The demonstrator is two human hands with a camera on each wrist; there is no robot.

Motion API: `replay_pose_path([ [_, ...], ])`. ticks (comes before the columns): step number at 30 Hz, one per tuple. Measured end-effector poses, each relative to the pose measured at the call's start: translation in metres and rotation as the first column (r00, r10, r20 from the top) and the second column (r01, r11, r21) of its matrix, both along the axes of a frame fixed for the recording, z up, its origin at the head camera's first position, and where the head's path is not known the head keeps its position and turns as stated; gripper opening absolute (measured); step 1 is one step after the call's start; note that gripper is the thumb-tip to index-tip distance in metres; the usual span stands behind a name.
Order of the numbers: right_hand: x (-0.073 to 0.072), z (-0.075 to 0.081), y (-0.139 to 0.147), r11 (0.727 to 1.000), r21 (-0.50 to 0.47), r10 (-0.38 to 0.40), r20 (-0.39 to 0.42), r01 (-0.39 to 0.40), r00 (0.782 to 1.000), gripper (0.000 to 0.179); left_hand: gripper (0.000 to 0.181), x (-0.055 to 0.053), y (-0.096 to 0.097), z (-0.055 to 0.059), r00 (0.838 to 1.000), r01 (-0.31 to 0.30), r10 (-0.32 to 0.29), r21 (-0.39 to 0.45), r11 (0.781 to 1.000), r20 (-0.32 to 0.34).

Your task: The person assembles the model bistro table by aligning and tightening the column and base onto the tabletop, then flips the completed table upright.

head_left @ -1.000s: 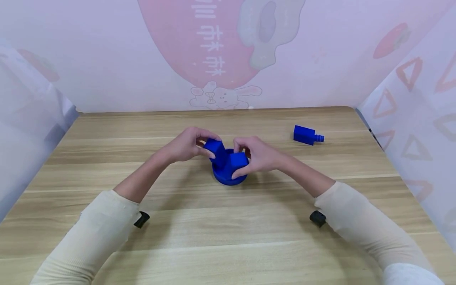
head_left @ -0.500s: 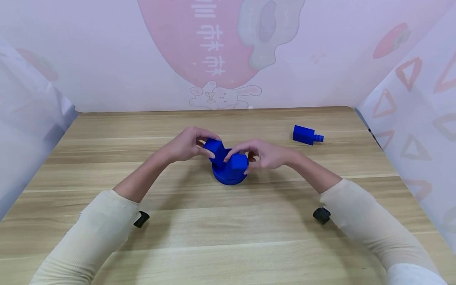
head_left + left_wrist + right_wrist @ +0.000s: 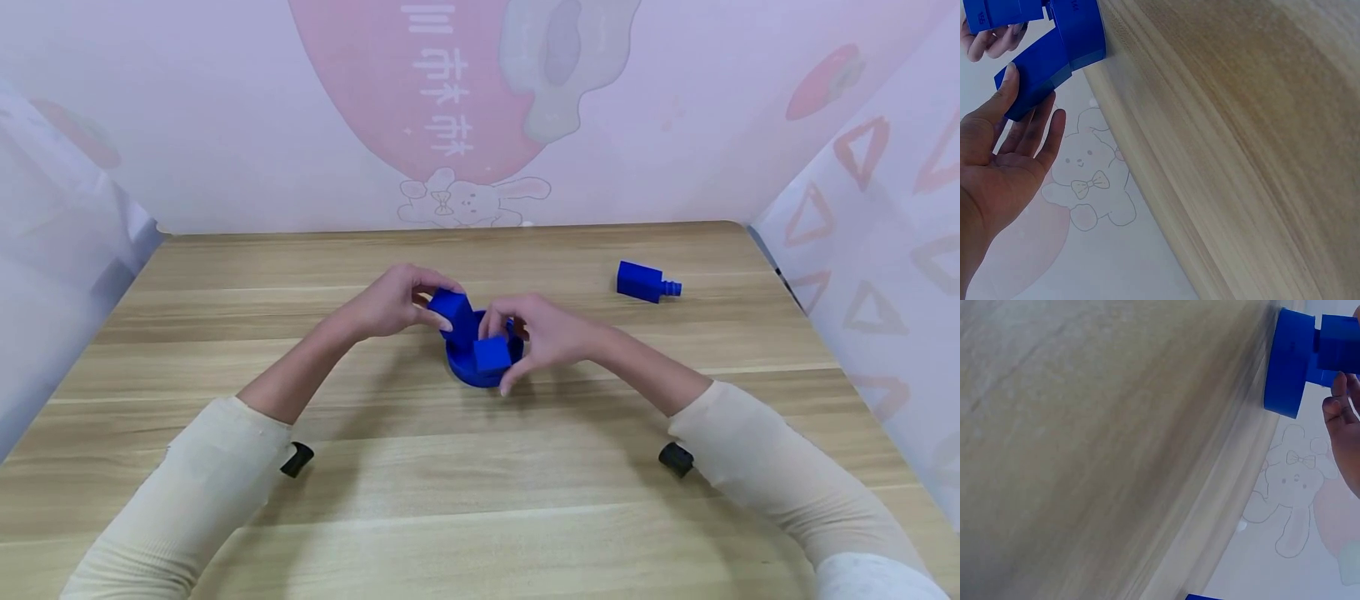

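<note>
A round blue base (image 3: 471, 377) with a raised rim sits on the table in the head view. My left hand (image 3: 393, 302) grips a square blue block (image 3: 452, 312) that leans out of the base to the left; the left wrist view shows the thumb on one face and fingers behind. My right hand (image 3: 543, 332) is around a second square blue block (image 3: 492, 355), its fingers bent behind the block and its thumb at the front right corner. That block stands over the base in the right wrist view, where the fingers (image 3: 1337, 403) are close beside it. The blocks' lower ends are hidden.
A third blue block (image 3: 640, 282) with a ridged, narrower end lies at the back right of the wooden table (image 3: 480, 475). Behind the table stands a pale printed wall (image 3: 300, 192). Black wrist devices (image 3: 677, 459) hang beneath both sleeves.
My right hand has shifted its fingers around the second block, and the block has turned and tilted toward the front left. My left hand and its block have stayed nearly still.
</note>
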State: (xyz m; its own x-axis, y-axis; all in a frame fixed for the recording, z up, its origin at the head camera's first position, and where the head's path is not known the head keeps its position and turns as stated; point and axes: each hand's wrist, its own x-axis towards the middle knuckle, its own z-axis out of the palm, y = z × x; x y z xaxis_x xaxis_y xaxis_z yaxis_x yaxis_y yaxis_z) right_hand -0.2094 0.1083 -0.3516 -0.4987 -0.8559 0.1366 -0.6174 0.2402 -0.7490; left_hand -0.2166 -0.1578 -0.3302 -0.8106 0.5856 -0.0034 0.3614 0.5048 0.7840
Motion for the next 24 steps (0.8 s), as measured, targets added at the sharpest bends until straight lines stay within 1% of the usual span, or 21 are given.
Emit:
replay_pose_path([
  [2,0.0,0.001,0.001,0.999,0.015,0.036,0.011,-0.036,0.999,0.058,0.042,0.0,0.0,0.0,1.0,-0.001,0.001,-0.002,1.0,0.003],
  [4,-0.001,0.002,0.003,0.995,0.024,0.098,0.037,-0.098,0.995,0.061,0.041,0.0,0.0,0.0,1.0,0.0,0.0,0.001,1.0,0.007],
  [6,-0.002,0.003,0.005,0.985,0.029,0.165,0.066,-0.167,0.984,0.059,0.041,0.0,0.0,0.0,1.0,0.001,-0.001,0.004,1.0,0.013],
  [8,-0.004,0.004,0.005,0.974,0.021,0.22,0.112,-0.224,0.969,0.054,0.041,-0.001,0.0,0.0,1.0,-0.002,0.001,0.002,1.0,0.014],
  [10,-0.006,0.005,0.006,0.97,0.019,0.238,0.143,-0.243,0.961,0.05,0.042,-0.001,0.0,0.0,1.0,-0.005,0.005,0.001,1.0,0.017],
  [13,-0.008,0.005,0.005,0.976,0.023,0.209,0.168,-0.216,0.963,0.045,0.042,0.0,0.0,0.0,1.0,-0.009,0.009,0.002,1.0,0.026],
  [15,-0.009,0.005,0.004,0.985,0.03,0.165,0.155,-0.172,0.974,0.044,0.042,0.0,0.0,0.0,1.0,-0.009,0.009,0.0,1.0,0.026],
  [17,-0.009,0.004,0.002,0.993,0.03,0.107,0.124,-0.111,0.987,0.043,0.042,0.0,0.0,0.0,1.0,-0.007,0.007,0.006,1.0,0.027],
  [20,-0.009,0.003,-0.003,0.999,0.031,0.017,0.056,-0.018,0.998,0.042,0.041,-0.001,0.0,0.0,1.0,-0.001,0.001,0.02,1.0,0.022],
  [22,-0.008,0.003,-0.007,0.999,0.031,-0.034,0.006,0.034,0.999,0.042,0.041,-0.001,0.0,0.0,1.0,0.002,-0.003,0.029,1.0,0.02],
  [24,-0.006,0.002,-0.01,0.997,0.031,-0.068,-0.041,0.069,0.997,0.045,0.041,-0.001,0.0,0.0,1.0,0.003,-0.004,0.032,0.999,0.016],
])
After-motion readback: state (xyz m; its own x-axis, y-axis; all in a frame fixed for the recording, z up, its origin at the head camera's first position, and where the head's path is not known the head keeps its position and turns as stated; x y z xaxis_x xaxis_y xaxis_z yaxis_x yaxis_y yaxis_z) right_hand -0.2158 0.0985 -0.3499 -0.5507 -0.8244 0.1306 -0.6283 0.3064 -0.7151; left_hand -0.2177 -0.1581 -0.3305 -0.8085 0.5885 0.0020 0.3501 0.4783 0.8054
